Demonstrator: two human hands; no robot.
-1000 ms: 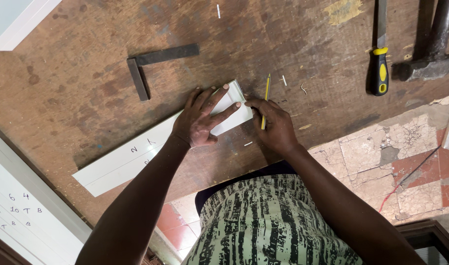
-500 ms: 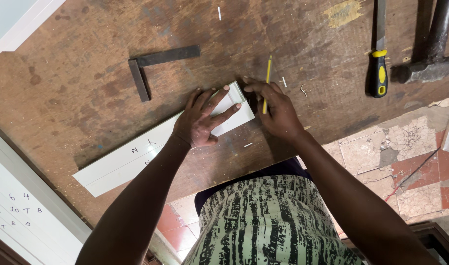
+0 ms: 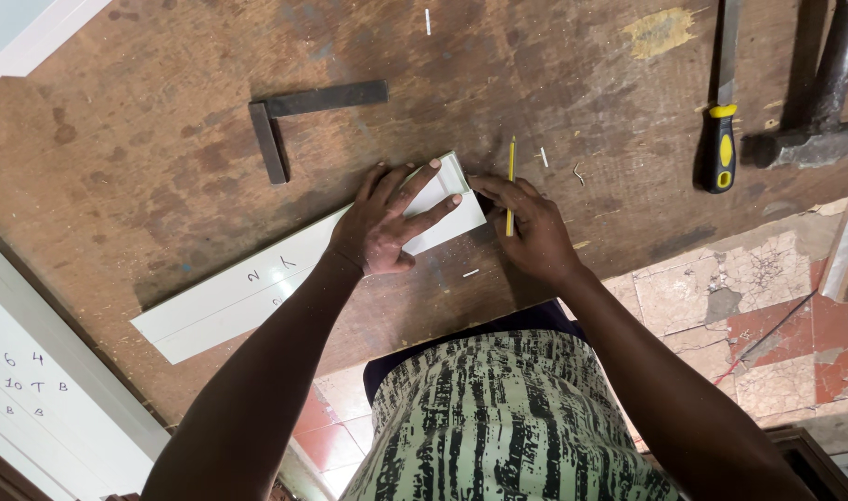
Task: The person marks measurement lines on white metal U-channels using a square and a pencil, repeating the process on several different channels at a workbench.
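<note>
A long white strip (image 3: 294,278) lies slantwise on the worn wooden bench (image 3: 164,139), running from about 8 o'clock up toward the middle. At 11 o'clock from the hands rests a dark metal square (image 3: 303,116), well apart from the strip.

The left hand (image 3: 387,223) lies flat on the strip's upper end, fingers spread and pressing it down. Just beside it, at 3 o'clock, the right hand (image 3: 526,227) pinches a yellow pencil (image 3: 510,181) between thumb and fingers, its length pointing toward 12 o'clock, close against the strip's cut end.

The step in hand looks like marking that end. To do it well, the flat hand should keep firm, even weight so the strip cannot slide, and the pencil should ride tight to the edge with a light, single stroke.

Far off at 2 o'clock lie a screwdriver with a yellow-and-black handle (image 3: 721,139) and a hammer (image 3: 814,111), side by side.
</note>
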